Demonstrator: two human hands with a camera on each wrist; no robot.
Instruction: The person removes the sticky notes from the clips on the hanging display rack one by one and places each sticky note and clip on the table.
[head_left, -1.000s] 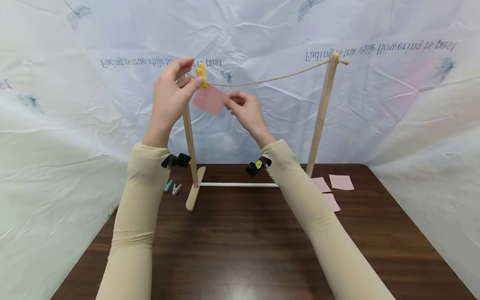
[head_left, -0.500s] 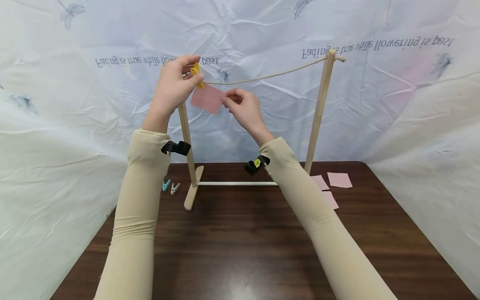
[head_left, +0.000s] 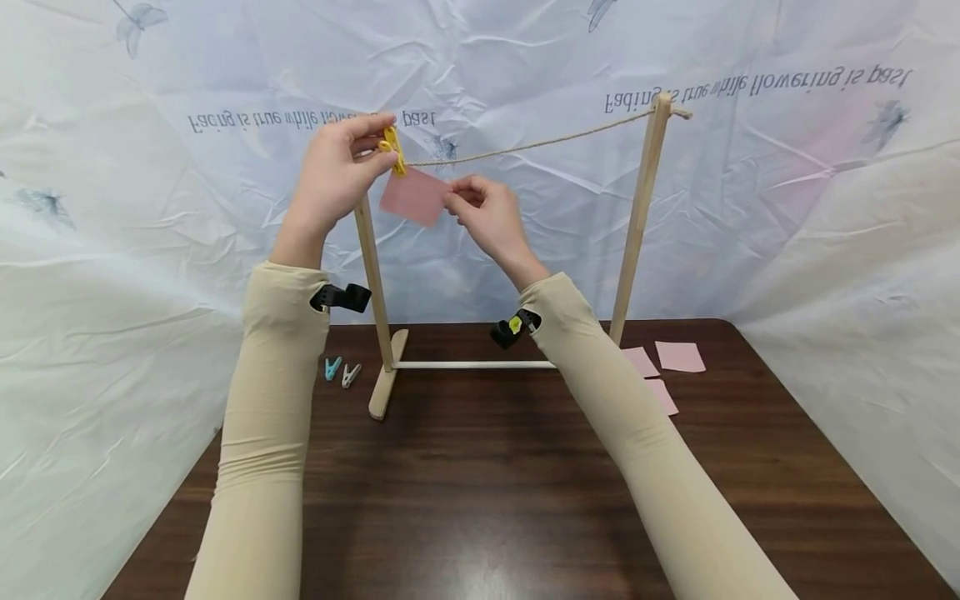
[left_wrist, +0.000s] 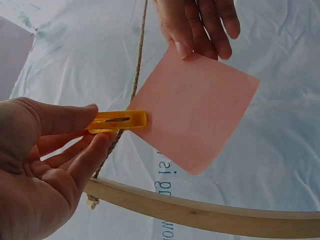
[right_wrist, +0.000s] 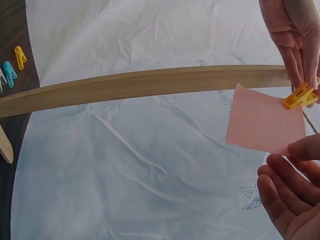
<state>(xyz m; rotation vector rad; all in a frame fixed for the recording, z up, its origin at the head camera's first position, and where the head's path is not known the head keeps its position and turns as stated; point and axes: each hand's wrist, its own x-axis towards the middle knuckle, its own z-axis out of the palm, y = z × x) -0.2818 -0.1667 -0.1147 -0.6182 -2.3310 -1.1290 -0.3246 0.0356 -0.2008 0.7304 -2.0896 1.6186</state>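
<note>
Between thumb and fingers, my left hand pinches a yellow clothespin near the left end of a twine line. In the left wrist view the clothespin overlaps both the twine and one corner of a square pink paper. That paper hangs tilted just below the line. By its right corner, my right hand pinches it between thumb and forefinger. The right wrist view shows the paper flat and the clothespin at its upper corner.
A wooden post holds the twine at right; another post stands at left, with a white bar between their feet. Blue and white clothespins lie at left, a yellow one nearby. Pink papers lie at right.
My left hand has shifted slightly left and now has its fingers around the clothespin's handles. The paper and right hand stay nearly in place; the head view has tilted slightly.
</note>
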